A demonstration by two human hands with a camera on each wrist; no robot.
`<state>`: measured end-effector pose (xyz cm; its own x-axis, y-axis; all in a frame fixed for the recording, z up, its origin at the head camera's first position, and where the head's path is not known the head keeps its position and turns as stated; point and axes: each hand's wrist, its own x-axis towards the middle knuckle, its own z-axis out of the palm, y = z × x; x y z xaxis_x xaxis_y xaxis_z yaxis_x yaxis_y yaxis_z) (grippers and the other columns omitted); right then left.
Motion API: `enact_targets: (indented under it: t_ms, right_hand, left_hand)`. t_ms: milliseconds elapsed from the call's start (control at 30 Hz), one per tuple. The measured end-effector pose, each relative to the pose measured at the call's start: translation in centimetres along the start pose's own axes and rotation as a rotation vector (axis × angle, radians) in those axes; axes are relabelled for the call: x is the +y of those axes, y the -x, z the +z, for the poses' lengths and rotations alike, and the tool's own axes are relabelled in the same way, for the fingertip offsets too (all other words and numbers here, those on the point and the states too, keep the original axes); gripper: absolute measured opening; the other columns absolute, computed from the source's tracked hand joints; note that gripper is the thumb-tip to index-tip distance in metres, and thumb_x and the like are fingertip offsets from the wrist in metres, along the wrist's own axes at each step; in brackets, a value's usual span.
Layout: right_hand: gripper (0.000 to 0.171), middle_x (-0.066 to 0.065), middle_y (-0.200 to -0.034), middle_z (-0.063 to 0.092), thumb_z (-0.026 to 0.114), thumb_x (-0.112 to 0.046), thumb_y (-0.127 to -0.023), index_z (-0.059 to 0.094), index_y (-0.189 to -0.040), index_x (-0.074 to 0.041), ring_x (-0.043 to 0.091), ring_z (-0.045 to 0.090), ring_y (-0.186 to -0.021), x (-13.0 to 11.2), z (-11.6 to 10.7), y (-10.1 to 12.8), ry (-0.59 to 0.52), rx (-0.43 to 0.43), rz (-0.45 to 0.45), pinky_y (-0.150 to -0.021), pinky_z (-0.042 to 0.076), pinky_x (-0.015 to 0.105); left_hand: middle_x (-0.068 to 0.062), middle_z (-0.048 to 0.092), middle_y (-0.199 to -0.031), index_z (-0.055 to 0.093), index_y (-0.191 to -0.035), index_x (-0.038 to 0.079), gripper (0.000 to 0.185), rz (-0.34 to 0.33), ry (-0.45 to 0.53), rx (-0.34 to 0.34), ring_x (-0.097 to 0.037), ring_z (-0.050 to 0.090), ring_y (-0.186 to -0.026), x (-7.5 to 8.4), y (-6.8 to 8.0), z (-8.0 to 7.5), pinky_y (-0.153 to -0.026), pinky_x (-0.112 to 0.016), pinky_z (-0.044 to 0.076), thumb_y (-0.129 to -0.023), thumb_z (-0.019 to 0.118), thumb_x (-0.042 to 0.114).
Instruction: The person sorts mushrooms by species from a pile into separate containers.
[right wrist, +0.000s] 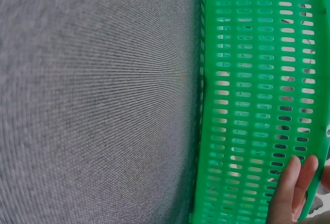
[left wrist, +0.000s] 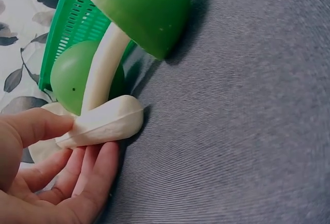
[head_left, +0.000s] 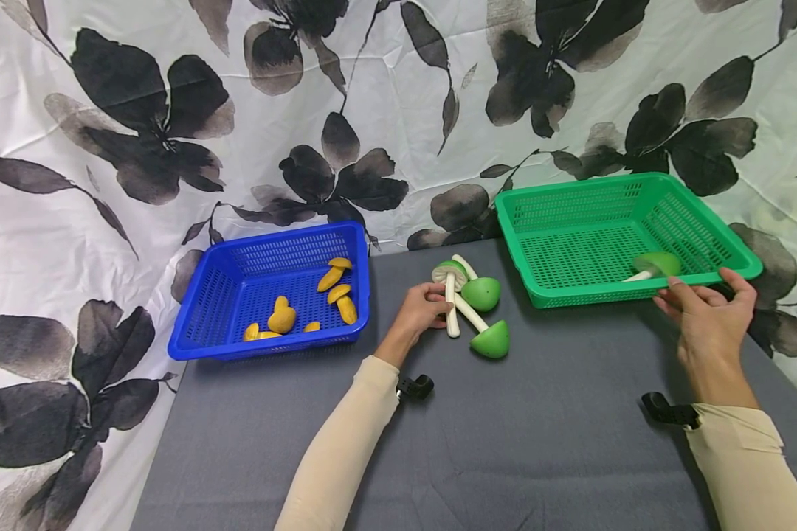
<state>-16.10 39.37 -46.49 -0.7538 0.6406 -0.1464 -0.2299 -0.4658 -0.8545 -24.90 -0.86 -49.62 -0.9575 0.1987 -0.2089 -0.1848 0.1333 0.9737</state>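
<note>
We see the left hand (head_left: pixel 420 313) pinching the white stem of a green toy mushroom (head_left: pixel 449 290) lying mid-table beside two others, while the right hand (head_left: pixel 707 317), fingers relaxed, touches the green basket (head_left: pixel 644 290)'s near rim.

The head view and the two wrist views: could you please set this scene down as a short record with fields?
Surface: grey cloth table
Left hand: pinches the white stem of a green toy mushroom
Beside it: two more green mushrooms lying on the table
Right hand: fingers rest on the front rim of the green basket
In the green basket: one green mushroom
Blue basket: holds several yellow pieces
Backdrop: white cloth with dark flower print
</note>
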Motion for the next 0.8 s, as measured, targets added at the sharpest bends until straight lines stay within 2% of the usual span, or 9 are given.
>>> enact_targets:
  t_ms: [233, 367, 800]
  right_hand:
    - [0.088, 0.007, -0.097, 0.062, 0.084, 0.003, -0.079, 0.031, -0.144, -0.024, 0.018, 0.074, -0.067, -0.1, 0.0, 0.1, 0.002, 0.001, 0.005, -0.060, 0.062, 0.031]
    - [0.088, 0.007, -0.097, 0.063, 0.084, 0.003, -0.079, 0.031, -0.144, -0.024, 0.019, 0.074, -0.067, -0.1, 0.0, 0.1, 0.001, -0.002, 0.003, -0.060, 0.062, 0.031]
    - [0.089, 0.006, -0.098, 0.063, 0.084, 0.001, -0.080, 0.029, -0.146, -0.025, 0.018, 0.074, -0.069, -0.2, 0.0, 0.0, 0.026, -0.005, 0.008, -0.063, 0.062, 0.031]
  left_hand:
    - [-0.009, 0.062, -0.098, 0.064, -0.131, 0.003, 0.044, -0.031, 0.074, -0.003, -0.018, 0.068, -0.079, 0.1, -0.2, -0.2, -0.063, -0.035, 0.063, -0.088, 0.071, -0.005]
    - [-0.008, 0.062, -0.099, 0.063, -0.131, 0.003, 0.045, -0.032, 0.108, 0.001, -0.017, 0.067, -0.079, 0.2, -0.3, -0.4, -0.066, -0.037, 0.063, -0.088, 0.070, -0.006]
    - [-0.006, 0.061, -0.099, 0.060, -0.133, 0.001, 0.044, 0.018, 0.230, 0.010, -0.018, 0.068, -0.080, 2.2, -0.9, -0.5, -0.077, -0.047, 0.063, -0.091, 0.068, -0.007]
